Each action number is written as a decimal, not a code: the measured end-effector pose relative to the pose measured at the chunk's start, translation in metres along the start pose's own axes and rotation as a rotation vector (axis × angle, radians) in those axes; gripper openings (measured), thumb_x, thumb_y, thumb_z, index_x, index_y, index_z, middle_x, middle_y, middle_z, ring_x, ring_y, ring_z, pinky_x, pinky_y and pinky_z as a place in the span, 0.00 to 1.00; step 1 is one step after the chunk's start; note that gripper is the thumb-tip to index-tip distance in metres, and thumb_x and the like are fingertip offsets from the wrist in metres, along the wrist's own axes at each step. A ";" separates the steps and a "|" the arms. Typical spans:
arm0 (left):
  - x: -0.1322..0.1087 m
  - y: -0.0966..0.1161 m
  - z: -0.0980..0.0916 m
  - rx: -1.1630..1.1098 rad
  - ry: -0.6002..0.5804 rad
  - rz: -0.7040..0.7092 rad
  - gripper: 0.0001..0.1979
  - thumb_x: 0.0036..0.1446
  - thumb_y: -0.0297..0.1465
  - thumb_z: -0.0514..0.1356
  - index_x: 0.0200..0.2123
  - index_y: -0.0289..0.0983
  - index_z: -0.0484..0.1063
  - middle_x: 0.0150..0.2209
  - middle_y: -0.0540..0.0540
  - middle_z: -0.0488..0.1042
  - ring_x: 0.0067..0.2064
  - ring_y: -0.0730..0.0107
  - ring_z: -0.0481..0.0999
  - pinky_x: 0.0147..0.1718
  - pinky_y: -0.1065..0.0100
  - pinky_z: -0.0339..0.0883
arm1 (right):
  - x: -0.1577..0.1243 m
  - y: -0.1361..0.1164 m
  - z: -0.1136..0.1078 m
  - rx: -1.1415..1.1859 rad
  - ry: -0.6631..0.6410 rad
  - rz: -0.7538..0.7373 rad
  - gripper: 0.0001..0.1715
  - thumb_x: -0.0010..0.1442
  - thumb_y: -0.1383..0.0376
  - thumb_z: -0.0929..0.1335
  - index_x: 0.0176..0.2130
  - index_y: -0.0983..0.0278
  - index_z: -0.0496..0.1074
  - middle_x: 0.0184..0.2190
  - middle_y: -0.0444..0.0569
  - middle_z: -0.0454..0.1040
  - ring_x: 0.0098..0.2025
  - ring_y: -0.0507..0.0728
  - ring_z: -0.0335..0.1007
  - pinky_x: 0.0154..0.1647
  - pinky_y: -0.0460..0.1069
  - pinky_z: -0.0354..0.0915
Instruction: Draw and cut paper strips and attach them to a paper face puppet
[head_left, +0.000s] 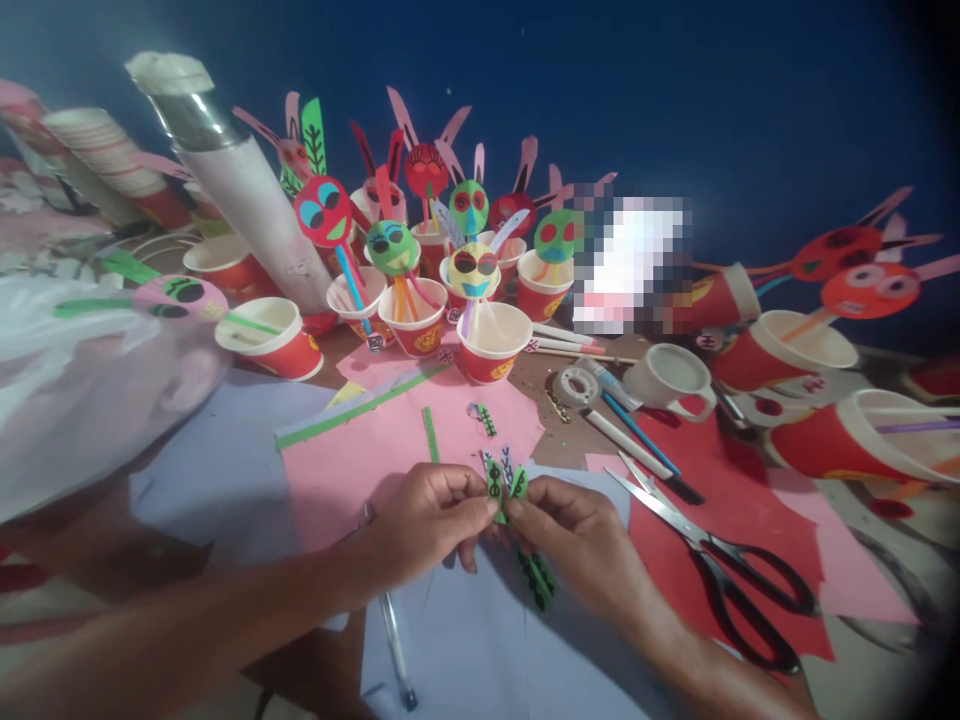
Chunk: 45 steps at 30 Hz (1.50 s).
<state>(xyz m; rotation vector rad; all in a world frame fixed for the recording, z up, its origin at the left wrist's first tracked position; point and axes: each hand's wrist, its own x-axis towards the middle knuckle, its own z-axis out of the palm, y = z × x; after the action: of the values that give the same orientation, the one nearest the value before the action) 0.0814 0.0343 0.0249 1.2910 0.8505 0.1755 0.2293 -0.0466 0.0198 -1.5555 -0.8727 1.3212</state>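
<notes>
Head cam, L hand (433, 518) & R hand (583, 530) pinched tight, gripping black-marked green paper pcs (493, 478)

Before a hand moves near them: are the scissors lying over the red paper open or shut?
The scissors look slightly open: the blades part toward their tips, and the black handles stand apart.

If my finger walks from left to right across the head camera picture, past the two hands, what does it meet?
White plastic bag → left hand → small green paper pieces → right hand → black-handled scissors.
</notes>
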 end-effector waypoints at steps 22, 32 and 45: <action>0.000 0.003 0.002 0.022 -0.008 -0.041 0.08 0.46 0.33 0.56 0.21 0.34 0.65 0.19 0.53 0.65 0.17 0.77 0.66 0.18 0.74 0.57 | -0.001 -0.003 0.003 -0.021 0.025 0.019 0.14 0.50 0.58 0.68 0.22 0.66 0.68 0.15 0.41 0.62 0.20 0.48 0.54 0.20 0.44 0.50; -0.002 0.005 0.003 0.025 0.001 -0.034 0.09 0.46 0.34 0.56 0.21 0.35 0.65 0.17 0.54 0.64 0.16 0.78 0.64 0.18 0.74 0.56 | 0.001 0.003 0.003 0.019 0.031 0.002 0.17 0.51 0.55 0.69 0.22 0.65 0.67 0.15 0.41 0.63 0.20 0.48 0.55 0.20 0.44 0.52; -0.003 0.004 0.000 0.059 -0.006 -0.001 0.12 0.52 0.36 0.53 0.22 0.34 0.67 0.12 0.53 0.62 0.15 0.77 0.62 0.19 0.73 0.56 | -0.002 0.001 0.002 -0.032 0.017 0.008 0.13 0.54 0.60 0.67 0.23 0.65 0.67 0.17 0.41 0.64 0.21 0.48 0.55 0.21 0.44 0.51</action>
<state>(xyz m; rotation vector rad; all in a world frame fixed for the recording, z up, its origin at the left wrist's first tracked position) 0.0805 0.0342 0.0296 1.3456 0.8558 0.1467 0.2275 -0.0482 0.0190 -1.5947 -0.8819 1.3034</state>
